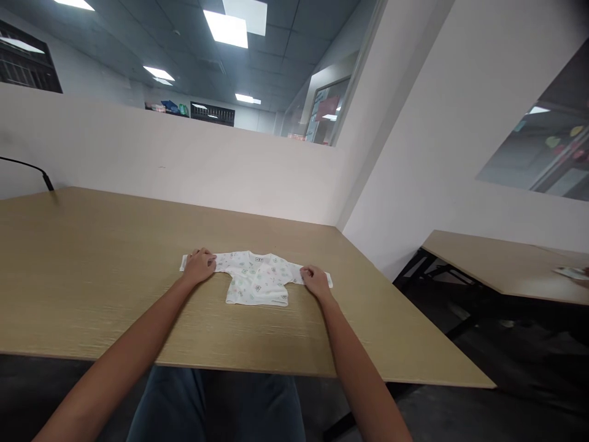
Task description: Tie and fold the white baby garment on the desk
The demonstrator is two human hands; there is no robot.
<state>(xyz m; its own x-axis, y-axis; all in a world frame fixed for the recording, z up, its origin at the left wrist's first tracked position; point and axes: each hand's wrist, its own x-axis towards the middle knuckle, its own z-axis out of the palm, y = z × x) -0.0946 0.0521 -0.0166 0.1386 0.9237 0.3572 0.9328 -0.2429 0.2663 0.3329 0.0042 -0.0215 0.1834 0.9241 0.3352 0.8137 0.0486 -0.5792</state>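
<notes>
Two bare hands rested on a small garment in the head view, the only view there was. The baby shirt [256, 279] lay flat and face up on the wooden table [92, 270], roughly midway between its left and right edges and somewhat nearer the far edge than the near one. The left hand [199, 265] lay palm down on the left sleeve, fingers together and pressed flat on the cloth rather than pinching it. The right hand [315, 281] lay likewise on the right sleeve, fingers curled a little over the fabric; whether it gripped the cloth or only pressed it could not be told.

As for progress, the shirt looked spread and smoothed: both sleeves stretched straight out to the sides, the body square below them, the hem lying even. No fold showed in it, so by my judgement the laying-out was done and any folding was not yet begun.

The shirt itself was white or pale cream with a scatter of small printed figures in soft greens and pinks, too small to make out. It had long sleeves, a wrap-style front, and a dark label at the neck. The cloth looked thin and soft, lying close to the tabletop.

A black cable [27, 167] reached in at the far left corner of the table. A second table [501, 264] stood well apart to the right.
</notes>
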